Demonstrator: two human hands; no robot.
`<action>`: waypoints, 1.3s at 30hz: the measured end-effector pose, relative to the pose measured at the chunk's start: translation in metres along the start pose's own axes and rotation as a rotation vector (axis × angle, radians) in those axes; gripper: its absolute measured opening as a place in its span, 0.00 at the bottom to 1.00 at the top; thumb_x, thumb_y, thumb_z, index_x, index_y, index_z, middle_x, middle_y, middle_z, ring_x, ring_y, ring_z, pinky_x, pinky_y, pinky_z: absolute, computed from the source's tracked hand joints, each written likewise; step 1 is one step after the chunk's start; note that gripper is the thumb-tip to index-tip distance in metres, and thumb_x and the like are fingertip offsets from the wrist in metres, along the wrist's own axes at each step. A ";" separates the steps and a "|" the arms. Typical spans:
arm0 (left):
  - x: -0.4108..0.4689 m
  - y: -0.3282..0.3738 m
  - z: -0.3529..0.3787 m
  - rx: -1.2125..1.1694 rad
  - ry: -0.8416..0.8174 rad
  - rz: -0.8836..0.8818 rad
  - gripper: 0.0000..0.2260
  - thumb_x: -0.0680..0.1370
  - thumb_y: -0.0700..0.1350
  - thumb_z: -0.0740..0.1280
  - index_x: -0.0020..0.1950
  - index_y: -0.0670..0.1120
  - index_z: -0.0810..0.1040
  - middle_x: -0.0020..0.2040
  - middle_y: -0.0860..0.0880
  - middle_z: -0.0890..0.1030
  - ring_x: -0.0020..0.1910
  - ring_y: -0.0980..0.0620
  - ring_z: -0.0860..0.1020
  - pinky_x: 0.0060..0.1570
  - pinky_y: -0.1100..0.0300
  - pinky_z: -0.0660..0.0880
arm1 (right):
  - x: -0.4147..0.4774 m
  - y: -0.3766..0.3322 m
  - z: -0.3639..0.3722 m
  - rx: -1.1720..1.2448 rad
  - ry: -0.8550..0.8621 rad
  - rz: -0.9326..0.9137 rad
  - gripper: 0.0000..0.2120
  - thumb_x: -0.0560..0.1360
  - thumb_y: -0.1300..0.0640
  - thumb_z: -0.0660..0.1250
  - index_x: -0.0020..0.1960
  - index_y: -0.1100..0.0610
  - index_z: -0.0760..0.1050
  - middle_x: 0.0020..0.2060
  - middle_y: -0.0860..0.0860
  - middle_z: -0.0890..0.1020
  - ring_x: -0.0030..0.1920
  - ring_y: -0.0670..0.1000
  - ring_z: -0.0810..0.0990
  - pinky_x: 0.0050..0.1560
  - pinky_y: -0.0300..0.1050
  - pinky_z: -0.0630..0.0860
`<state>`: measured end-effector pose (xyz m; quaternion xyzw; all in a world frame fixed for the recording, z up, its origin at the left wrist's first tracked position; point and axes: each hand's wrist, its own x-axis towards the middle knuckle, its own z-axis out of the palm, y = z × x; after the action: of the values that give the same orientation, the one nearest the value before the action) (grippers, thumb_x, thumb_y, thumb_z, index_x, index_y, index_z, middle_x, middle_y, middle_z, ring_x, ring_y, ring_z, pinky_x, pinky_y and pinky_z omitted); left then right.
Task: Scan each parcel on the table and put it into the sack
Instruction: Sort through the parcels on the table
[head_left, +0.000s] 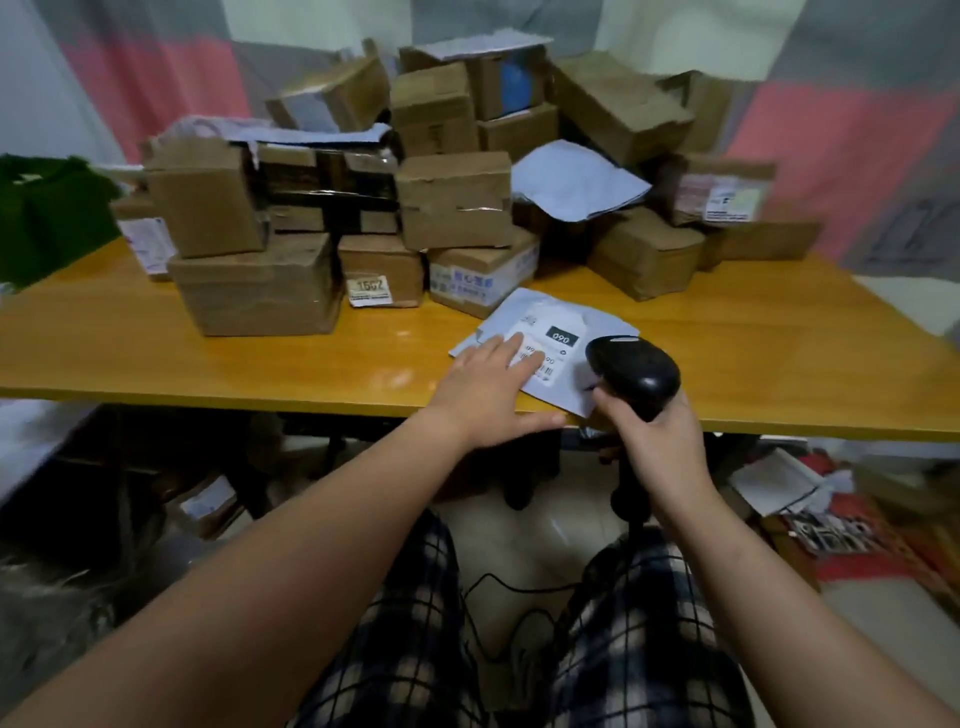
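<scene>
While pressing the white parcel (566, 317) flat at the near edge of the bench (208, 364) with straight fingers of the left hand (485, 387), gripping the scanner (636, 371) in the curled right hand (657, 441), holding it just right of the label (558, 345), facing boxes (452, 200) heaped farther back.

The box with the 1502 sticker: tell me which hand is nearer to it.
Left. The left hand presses the white mailer right of that box; the right hand grips the scanner farther right, at the front edge of the table.

Bare forearms (332, 525); loose plaid trousers (644, 654), dark checks over cream.
</scene>
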<state>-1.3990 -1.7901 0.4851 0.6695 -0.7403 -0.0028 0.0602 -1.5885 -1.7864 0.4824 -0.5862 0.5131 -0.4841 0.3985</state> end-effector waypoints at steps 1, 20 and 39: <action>-0.003 -0.003 0.000 0.007 0.009 0.005 0.39 0.72 0.73 0.56 0.77 0.54 0.57 0.79 0.47 0.54 0.77 0.45 0.53 0.74 0.47 0.53 | -0.002 0.000 -0.002 0.002 -0.008 0.011 0.25 0.62 0.39 0.73 0.56 0.47 0.77 0.55 0.55 0.79 0.53 0.55 0.81 0.43 0.55 0.82; -0.057 -0.071 -0.035 -0.144 0.048 -0.601 0.29 0.74 0.62 0.67 0.68 0.46 0.69 0.64 0.43 0.72 0.64 0.43 0.68 0.57 0.52 0.67 | 0.020 -0.060 0.056 -0.494 -0.611 -0.042 0.07 0.70 0.59 0.73 0.44 0.51 0.77 0.45 0.52 0.81 0.48 0.52 0.79 0.47 0.44 0.74; -0.058 -0.083 -0.085 -0.897 0.711 -0.364 0.03 0.76 0.39 0.70 0.46 0.45 0.78 0.42 0.48 0.80 0.40 0.53 0.77 0.41 0.59 0.72 | -0.021 -0.054 0.071 -0.063 -0.308 -0.311 0.06 0.70 0.55 0.75 0.44 0.56 0.81 0.35 0.46 0.82 0.40 0.43 0.79 0.37 0.33 0.71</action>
<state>-1.3033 -1.7342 0.5572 0.6548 -0.4747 -0.1012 0.5794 -1.5075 -1.7594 0.5162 -0.7376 0.3642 -0.4281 0.3741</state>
